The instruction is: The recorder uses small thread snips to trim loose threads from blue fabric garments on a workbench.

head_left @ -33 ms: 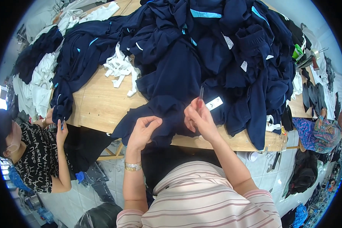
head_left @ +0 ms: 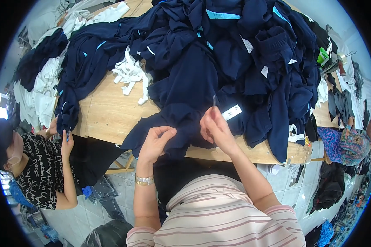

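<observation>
Navy knit garment (head_left: 181,103), soft and crumpled, pinched by left hand (head_left: 156,142); right hand (head_left: 214,127) grips thin snips (head_left: 214,101).

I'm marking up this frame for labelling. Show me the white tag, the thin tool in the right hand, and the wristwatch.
white tag (head_left: 231,112), head view, middle of the tag.
thin tool (head_left: 214,100), head view, its shaft above the fingers.
wristwatch (head_left: 144,180), head view, band on left wrist.

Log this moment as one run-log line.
left hand: pinching navy garment edge | right hand: holding small thin tool, tip up | white tag beside right hand | surface: wooden table
</observation>
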`<control>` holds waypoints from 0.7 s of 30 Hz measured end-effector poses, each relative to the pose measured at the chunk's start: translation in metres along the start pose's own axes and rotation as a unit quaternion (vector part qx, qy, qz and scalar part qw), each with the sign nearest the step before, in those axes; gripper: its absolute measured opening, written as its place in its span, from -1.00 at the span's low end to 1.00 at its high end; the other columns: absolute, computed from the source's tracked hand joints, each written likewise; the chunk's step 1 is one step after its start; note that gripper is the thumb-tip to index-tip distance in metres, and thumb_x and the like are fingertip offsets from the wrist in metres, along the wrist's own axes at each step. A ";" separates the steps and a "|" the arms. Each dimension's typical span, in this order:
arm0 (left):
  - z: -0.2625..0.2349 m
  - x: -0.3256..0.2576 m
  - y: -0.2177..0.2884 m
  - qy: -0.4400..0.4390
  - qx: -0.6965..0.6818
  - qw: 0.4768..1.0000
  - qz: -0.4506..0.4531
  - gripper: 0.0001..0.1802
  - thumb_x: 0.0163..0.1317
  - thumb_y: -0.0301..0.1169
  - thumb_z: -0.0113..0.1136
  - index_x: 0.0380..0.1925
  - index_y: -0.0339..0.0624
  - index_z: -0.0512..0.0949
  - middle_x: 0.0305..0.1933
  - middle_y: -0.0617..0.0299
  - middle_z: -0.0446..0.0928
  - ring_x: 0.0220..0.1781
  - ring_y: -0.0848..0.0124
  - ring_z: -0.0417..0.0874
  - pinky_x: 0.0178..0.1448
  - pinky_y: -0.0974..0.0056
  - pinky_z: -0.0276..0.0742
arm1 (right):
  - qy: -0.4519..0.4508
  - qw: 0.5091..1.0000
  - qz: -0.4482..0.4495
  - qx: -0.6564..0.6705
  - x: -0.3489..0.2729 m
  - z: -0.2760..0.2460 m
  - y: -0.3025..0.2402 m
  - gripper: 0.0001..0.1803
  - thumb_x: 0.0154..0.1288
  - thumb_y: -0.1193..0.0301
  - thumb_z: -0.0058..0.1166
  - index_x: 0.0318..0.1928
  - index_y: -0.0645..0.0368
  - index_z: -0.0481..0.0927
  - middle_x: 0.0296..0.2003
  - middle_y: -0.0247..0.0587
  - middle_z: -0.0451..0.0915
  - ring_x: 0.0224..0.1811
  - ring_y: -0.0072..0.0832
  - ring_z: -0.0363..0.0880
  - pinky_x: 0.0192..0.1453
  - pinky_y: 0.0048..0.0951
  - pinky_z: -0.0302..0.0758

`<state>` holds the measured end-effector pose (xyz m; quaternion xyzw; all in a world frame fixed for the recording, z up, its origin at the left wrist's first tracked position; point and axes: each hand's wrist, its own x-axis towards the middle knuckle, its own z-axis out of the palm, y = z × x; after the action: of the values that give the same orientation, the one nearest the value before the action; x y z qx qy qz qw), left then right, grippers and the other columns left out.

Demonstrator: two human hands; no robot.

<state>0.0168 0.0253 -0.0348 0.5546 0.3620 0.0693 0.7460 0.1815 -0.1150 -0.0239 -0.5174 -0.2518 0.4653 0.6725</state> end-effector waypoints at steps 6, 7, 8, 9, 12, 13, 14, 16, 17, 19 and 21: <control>0.004 -0.002 0.005 0.007 -0.009 1.000 0.002 -0.78 0.24 -0.30 0.20 -0.35 -0.27 0.62 -0.66 0.50 0.37 -0.77 0.75 0.13 -0.70 0.53 -0.09 | 0.100 0.941 -0.147 -0.289 -0.001 -0.005 0.010 -0.57 0.38 0.06 -0.04 -0.38 0.17 0.27 -0.55 -0.22 0.20 -0.50 -0.48 0.22 -0.39 -0.44 0.24; 0.002 -0.003 0.005 0.009 -0.009 1.000 0.002 -0.78 0.24 -0.30 0.20 -0.35 -0.27 0.62 -0.66 0.50 0.37 -0.77 0.75 0.13 -0.70 0.53 -0.09 | 0.111 0.936 -0.150 -0.299 -0.002 -0.007 0.006 -0.56 0.37 0.06 -0.03 -0.40 0.18 0.28 -0.56 -0.22 0.19 -0.51 -0.48 0.21 -0.40 -0.43 0.25; 0.001 -0.004 0.006 0.016 -0.011 1.000 0.003 -0.78 0.24 -0.30 0.20 -0.35 -0.26 0.62 -0.66 0.50 0.36 -0.77 0.75 0.13 -0.70 0.53 -0.09 | 0.117 0.922 -0.122 -0.348 -0.007 -0.006 -0.004 -0.57 0.34 0.09 0.03 -0.42 0.20 0.32 -0.61 -0.21 0.22 -0.56 -0.40 0.27 -0.44 -0.38 0.27; 0.000 -0.005 0.006 0.024 -0.013 1.000 0.005 -0.78 0.24 -0.30 0.21 -0.35 -0.25 0.61 -0.66 0.51 0.36 -0.77 0.75 0.13 -0.71 0.53 -0.09 | 0.101 0.914 -0.125 -0.373 -0.010 -0.003 -0.008 -0.59 0.30 0.11 0.06 -0.43 0.20 0.34 -0.63 -0.20 0.27 -0.57 -0.35 0.32 -0.45 -0.36 0.28; 0.004 -0.007 0.009 0.026 -0.039 0.999 0.016 -0.77 0.29 -0.30 0.13 -0.47 -0.19 0.59 -0.69 0.49 0.42 -0.80 0.75 0.21 -0.76 0.56 -0.04 | 0.044 0.836 -0.211 -0.505 -0.018 0.000 -0.002 -0.62 0.20 0.12 0.14 -0.48 0.17 0.42 -0.61 -0.15 0.44 -0.55 -0.23 0.48 -0.46 -0.31 0.37; 0.005 -0.007 0.009 0.025 -0.039 0.999 0.016 -0.77 0.29 -0.30 0.13 -0.47 -0.19 0.59 -0.69 0.49 0.42 -0.80 0.75 0.21 -0.76 0.56 -0.04 | 0.026 0.814 -0.242 -0.528 -0.021 0.002 0.001 -0.61 0.19 0.09 0.15 -0.49 0.15 0.43 -0.62 -0.18 0.46 -0.56 -0.26 0.49 -0.48 -0.32 0.38; 0.006 -0.008 0.009 0.031 -0.043 0.999 0.012 -0.77 0.30 -0.30 0.13 -0.47 -0.19 0.58 -0.69 0.49 0.42 -0.81 0.75 0.21 -0.76 0.56 -0.05 | 0.018 0.807 -0.229 -0.544 -0.023 0.004 0.004 -0.60 0.20 0.08 0.14 -0.49 0.15 0.43 -0.63 -0.19 0.46 -0.57 -0.28 0.49 -0.49 -0.33 0.38; 0.008 -0.008 0.009 0.038 -0.046 0.998 0.007 -0.77 0.30 -0.31 0.13 -0.47 -0.19 0.58 -0.69 0.49 0.41 -0.81 0.76 0.21 -0.76 0.56 -0.05 | 0.023 0.792 -0.226 -0.567 -0.023 0.006 0.010 -0.59 0.20 0.05 0.13 -0.50 0.13 0.44 -0.65 -0.21 0.47 -0.60 -0.32 0.49 -0.51 -0.35 0.37; 0.009 -0.009 0.010 0.039 -0.049 0.998 0.009 -0.77 0.30 -0.31 0.13 -0.47 -0.20 0.58 -0.69 0.48 0.41 -0.81 0.76 0.20 -0.77 0.56 -0.06 | 0.022 0.792 -0.226 -0.567 -0.023 0.006 0.011 -0.59 0.20 0.05 0.13 -0.50 0.13 0.44 -0.65 -0.21 0.47 -0.60 -0.32 0.49 -0.51 -0.35 0.37; 0.009 -0.010 0.010 0.041 -0.052 0.998 0.011 -0.77 0.30 -0.31 0.13 -0.47 -0.20 0.58 -0.70 0.48 0.41 -0.82 0.76 0.20 -0.77 0.56 -0.06 | 0.036 0.781 -0.228 -0.581 -0.022 0.007 0.012 -0.58 0.19 0.04 0.14 -0.50 0.14 0.44 -0.63 -0.21 0.48 -0.59 -0.34 0.50 -0.51 -0.36 0.38; 0.009 -0.011 0.011 0.039 -0.050 0.998 0.011 -0.77 0.30 -0.31 0.13 -0.47 -0.20 0.59 -0.70 0.48 0.41 -0.82 0.76 0.19 -0.77 0.56 -0.07 | 0.037 0.779 -0.232 -0.581 -0.020 0.009 0.011 -0.62 0.18 0.09 0.15 -0.51 0.13 0.45 -0.62 -0.19 0.49 -0.58 -0.31 0.50 -0.49 -0.37 0.38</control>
<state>0.0173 0.0166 -0.0188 0.5177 0.3808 0.1176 0.7571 0.1610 -0.1286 -0.0286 -0.7524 -0.5623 0.0409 0.3405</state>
